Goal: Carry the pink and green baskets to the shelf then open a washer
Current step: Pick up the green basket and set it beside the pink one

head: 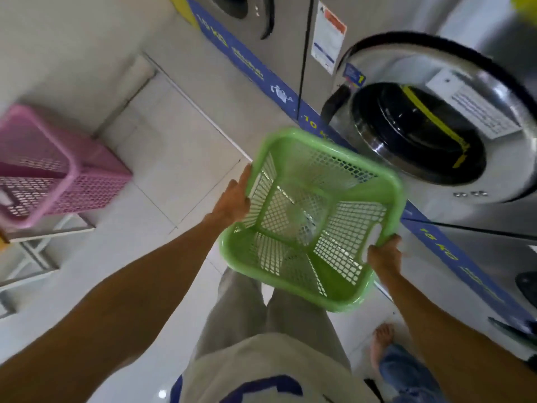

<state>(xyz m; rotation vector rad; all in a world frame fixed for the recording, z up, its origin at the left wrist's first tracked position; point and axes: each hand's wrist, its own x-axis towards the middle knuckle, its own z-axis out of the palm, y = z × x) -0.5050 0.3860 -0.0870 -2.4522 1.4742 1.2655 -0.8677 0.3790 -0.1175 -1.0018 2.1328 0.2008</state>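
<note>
An empty green mesh basket (312,219) hangs in the air in front of me, held by both hands. My left hand (232,199) grips its left rim and my right hand (385,255) grips the rim by the right handle slot. The pink basket (55,167) lies tipped on its side on a white shelf (49,229) at the far left, apart from both hands. A silver front-loading washer (430,132) stands just right of the green basket, its round door with a dark glass window and a black handle at the left.
A row of steel washers with a blue strip (255,71) runs along the right and back. Light floor tiles (174,158) lie between shelf and machines. Another person's bare foot (382,341) and jeans leg stand at the lower right, close to my right arm.
</note>
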